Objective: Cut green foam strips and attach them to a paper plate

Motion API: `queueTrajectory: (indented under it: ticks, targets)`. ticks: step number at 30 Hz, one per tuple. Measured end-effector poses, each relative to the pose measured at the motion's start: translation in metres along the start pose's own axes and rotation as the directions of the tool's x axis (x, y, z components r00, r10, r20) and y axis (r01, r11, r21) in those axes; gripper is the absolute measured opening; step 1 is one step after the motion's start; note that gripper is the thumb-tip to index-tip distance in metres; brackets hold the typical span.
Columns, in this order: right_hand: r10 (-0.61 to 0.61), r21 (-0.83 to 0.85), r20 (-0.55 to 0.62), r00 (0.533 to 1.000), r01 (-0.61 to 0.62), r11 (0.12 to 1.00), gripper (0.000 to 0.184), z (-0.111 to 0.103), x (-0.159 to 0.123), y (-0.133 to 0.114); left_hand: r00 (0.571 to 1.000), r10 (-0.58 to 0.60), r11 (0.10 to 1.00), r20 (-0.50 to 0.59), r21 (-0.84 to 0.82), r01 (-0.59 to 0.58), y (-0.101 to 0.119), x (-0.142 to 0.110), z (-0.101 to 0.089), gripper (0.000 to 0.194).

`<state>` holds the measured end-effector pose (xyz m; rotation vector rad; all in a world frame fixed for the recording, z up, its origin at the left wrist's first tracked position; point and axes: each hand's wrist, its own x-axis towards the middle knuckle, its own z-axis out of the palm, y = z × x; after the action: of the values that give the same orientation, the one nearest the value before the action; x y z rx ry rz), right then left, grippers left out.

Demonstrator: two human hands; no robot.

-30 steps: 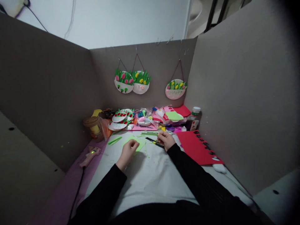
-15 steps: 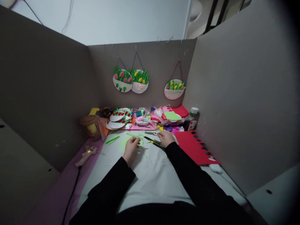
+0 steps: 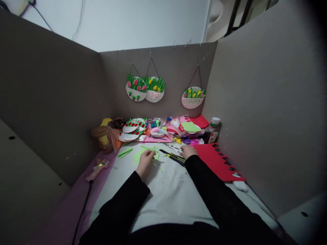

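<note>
Head cam looks fwd/down, L hand (image 3: 146, 162) & R hand (image 3: 188, 152) below ctr.

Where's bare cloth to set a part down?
Biggest patch: white cloth between left sleeve and right sleeve. Smaller: beyond the left sleeve, bordered by glue gun and green strips. Crowded: between left hand and right hand, with black-and-yellow tools; also the back, with plates and pink paper.

Grey back panel (image 3: 171, 106): two round white flower plates (image 3: 155, 96) are hanging overlapped at left, a third at right.
White-covered table (image 3: 168, 200), rear: red-flowered white plates (image 3: 128, 137) are lying left, a white-capped bottle (image 3: 214, 125) standing right.
Left edge: a pink corded tool (image 3: 95, 173) is lying before a brown lidded cup (image 3: 103, 139).
Middle: slim black-and-yellow tools (image 3: 175, 158) are lying between left hand (image 3: 146, 162) and right hand (image 3: 188, 151).
Right: a flat red sheet (image 3: 211, 161) is lying beside right hand.
</note>
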<state>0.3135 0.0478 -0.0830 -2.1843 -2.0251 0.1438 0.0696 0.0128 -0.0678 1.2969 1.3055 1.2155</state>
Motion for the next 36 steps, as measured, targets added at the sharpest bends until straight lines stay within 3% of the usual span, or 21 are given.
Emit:
queueTrajectory:
  ticks: [5,8,9,11,14,17,20,22,24,26,29,36]
  targets:
    - [0.032,0.048,-0.133,0.991,-0.025,0.999,0.03,-0.008,-0.01,-0.007,1.0,0.022,0.998,-0.019,-0.053,-0.023,0.001,-0.001,0.0,0.029]
    - [0.024,0.291,-0.239,0.971,0.048,0.956,0.031,-0.011,-0.013,-0.007,0.999,0.035,0.995,-0.028,-0.093,-0.037,-0.002,0.003,-0.003,0.03]
    - [0.036,0.434,-0.253,0.967,0.08,0.897,0.031,-0.012,-0.014,-0.008,0.999,0.033,0.993,-0.035,-0.111,-0.037,-0.003,0.004,-0.004,0.03]
    - [0.046,0.736,-0.191,0.981,0.112,0.668,0.031,-0.014,-0.016,-0.012,0.998,0.023,0.988,-0.061,-0.151,-0.032,-0.005,0.007,-0.007,0.03]
    - [-0.086,0.96,0.056,0.995,-0.03,0.28,0.034,-0.014,-0.024,-0.026,0.994,0.015,0.981,-0.106,-0.192,-0.035,-0.006,0.011,-0.009,0.03]
    - [-0.261,0.963,0.254,0.931,-0.218,0.16,0.038,-0.009,-0.037,-0.044,0.988,0.018,0.969,-0.154,-0.239,-0.055,-0.005,0.012,-0.013,0.03]
    - [-0.468,0.948,0.313,0.826,-0.248,0.197,0.043,-0.006,-0.05,-0.055,0.989,0.021,0.927,-0.147,-0.368,-0.075,-0.003,0.013,-0.015,0.031]
    - [-0.588,0.942,0.319,0.743,-0.184,0.279,0.046,-0.007,-0.055,-0.058,0.991,0.017,0.891,-0.132,-0.448,-0.075,-0.002,0.014,-0.016,0.031]
    - [-0.63,0.922,0.343,0.697,-0.119,0.369,0.042,-0.009,-0.057,-0.059,0.991,0.006,0.874,-0.133,-0.481,-0.07,-0.002,0.015,-0.017,0.031]
    - [-0.606,0.897,0.376,0.701,-0.111,0.428,0.036,-0.01,-0.057,-0.06,0.991,-0.003,0.872,-0.136,-0.485,-0.064,-0.002,0.015,-0.017,0.031]
    - [-0.569,0.894,0.385,0.726,-0.139,0.426,0.031,-0.007,-0.054,-0.06,0.992,-0.012,0.87,-0.122,-0.49,-0.05,-0.001,0.015,-0.017,0.031]
    - [-0.56,0.875,0.399,0.726,-0.118,0.47,0.017,0.005,-0.047,-0.056,0.988,-0.041,0.885,-0.146,-0.464,-0.032,0.004,0.012,-0.017,0.028]
